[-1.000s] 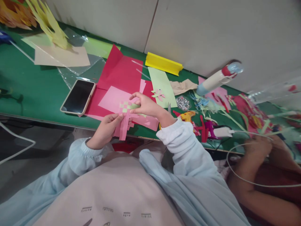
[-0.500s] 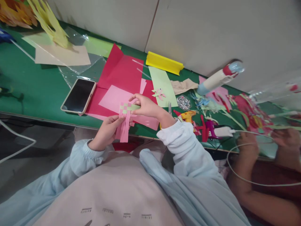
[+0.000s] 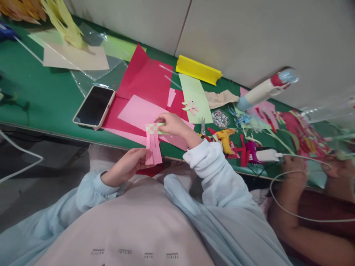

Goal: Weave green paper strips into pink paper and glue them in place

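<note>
Above the table's front edge hangs a woven paper piece [image 3: 153, 147], a pink and pale green checker at its top with long pink strips dangling below. My right hand [image 3: 175, 129] pinches its upper right side, where the green ends stick out. Lower down, my left hand [image 3: 128, 165] has its fingers closed at the left edge of the pink strips; the fingertips are partly hidden behind the paper. Just behind lie a pink sheet [image 3: 141, 112] and red paper [image 3: 149, 79]. A small finished woven figure [image 3: 190, 106] rests on a pale green sheet [image 3: 195, 92].
A phone [image 3: 94, 106] lies left of the papers. To the right are scissors [image 3: 203, 126], a bag of small shiny beads [image 3: 220, 118], a yellow glue gun [image 3: 226, 138] and a bottle [image 3: 266, 90]. A co-worker's hands [image 3: 338, 166] work at the far right, near a white cable [image 3: 280, 201].
My left hand has slid down from the checkered part to the lower strips. The strips now hang straighter, and my right hand keeps its pinch at the top.
</note>
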Available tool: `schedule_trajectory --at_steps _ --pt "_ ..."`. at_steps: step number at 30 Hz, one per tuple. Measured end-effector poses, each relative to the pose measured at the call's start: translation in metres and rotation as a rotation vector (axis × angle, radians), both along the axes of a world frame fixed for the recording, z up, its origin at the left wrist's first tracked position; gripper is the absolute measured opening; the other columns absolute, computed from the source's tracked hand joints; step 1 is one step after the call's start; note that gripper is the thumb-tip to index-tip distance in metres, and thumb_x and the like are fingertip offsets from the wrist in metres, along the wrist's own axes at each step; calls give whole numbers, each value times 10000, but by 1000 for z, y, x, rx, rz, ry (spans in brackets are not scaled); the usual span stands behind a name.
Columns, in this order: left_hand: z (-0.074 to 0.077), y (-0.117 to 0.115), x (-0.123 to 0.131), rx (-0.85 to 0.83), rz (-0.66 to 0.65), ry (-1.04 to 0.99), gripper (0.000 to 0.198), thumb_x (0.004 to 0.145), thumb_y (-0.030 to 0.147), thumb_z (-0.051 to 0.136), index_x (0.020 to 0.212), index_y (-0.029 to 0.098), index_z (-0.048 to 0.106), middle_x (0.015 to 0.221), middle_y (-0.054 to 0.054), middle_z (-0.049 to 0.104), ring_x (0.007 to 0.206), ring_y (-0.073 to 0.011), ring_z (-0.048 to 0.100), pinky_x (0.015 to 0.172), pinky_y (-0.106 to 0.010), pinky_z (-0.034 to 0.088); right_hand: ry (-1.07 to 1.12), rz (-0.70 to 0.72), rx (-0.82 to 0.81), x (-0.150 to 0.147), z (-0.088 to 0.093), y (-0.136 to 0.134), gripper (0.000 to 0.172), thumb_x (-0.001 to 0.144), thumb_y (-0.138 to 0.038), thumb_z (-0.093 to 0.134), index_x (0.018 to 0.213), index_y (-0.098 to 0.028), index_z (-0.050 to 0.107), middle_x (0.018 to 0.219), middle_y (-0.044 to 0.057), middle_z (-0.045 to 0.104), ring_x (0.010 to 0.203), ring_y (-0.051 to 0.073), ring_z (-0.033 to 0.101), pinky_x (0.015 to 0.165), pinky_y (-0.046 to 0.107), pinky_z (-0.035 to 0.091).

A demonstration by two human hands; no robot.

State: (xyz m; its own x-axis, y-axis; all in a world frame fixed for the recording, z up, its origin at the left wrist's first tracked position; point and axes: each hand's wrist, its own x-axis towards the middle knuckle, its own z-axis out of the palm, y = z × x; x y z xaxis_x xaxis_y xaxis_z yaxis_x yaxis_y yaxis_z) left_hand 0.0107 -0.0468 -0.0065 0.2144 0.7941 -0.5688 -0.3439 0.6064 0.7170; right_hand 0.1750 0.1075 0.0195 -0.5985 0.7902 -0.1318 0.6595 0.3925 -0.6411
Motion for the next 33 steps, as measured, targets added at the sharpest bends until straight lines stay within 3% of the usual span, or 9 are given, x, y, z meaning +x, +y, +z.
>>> schedule_trajectory --at_steps 2,5,8,11,14,26,33 --pt "-5 -2 -10 40 -98 172 289 770 451 705 682 177 674 661 -25 690 653 -174 663 711 -335 604 -29 0 40 -1 -2 -1 282 758 -72 626 1011 -149 724 1042 79 757 917 197 679 801 311 494" --pt "-7 1 -26 196 -240 640 397 864 532 568 763 174 706 699 -62 724 622 -206 667 643 -348 564 -52 5 129 -1 -9 -5 248 783 -95 625 992 -160 743 1040 79 762 934 211 674 823 326 489" --pt "-5 8 -33 550 -195 1152 331 922 445 514 903 198 733 828 -67 751 730 -229 676 707 -366 532 -43 30 245 0 -20 -10 222 815 -119 634 990 -159 764 1039 91 755 994 233 655 896 355 476" --pt "-6 17 -29 977 -184 1387 305 956 322 484 1045 172 733 1034 -114 746 965 -271 663 893 -423 517 -39 24 323 2 -28 -14 213 856 -161 645 1025 -162 775 1023 102 738 1016 247 633 946 381 459" --pt "-11 23 -21 1152 -241 1489 314 967 255 487 1174 147 696 1180 -137 714 1087 -294 617 975 -471 492 -22 26 356 4 -32 -17 218 894 -188 628 1055 -172 774 1017 101 717 1015 245 614 959 387 453" --pt "-18 19 -16 1148 -269 1596 315 956 231 514 1205 126 675 1292 -171 662 1178 -346 573 947 -506 500 -96 52 419 -7 -20 -34 275 963 -264 546 1173 -237 723 1228 114 624 1177 285 487 1021 451 375" --pt "-20 21 -15 1104 -222 1504 296 920 230 542 1184 177 664 1385 -158 623 1218 -353 561 982 -528 451 -79 17 370 -13 -31 -35 247 950 -307 586 1141 -251 731 1246 106 604 1230 284 452 1052 446 366"
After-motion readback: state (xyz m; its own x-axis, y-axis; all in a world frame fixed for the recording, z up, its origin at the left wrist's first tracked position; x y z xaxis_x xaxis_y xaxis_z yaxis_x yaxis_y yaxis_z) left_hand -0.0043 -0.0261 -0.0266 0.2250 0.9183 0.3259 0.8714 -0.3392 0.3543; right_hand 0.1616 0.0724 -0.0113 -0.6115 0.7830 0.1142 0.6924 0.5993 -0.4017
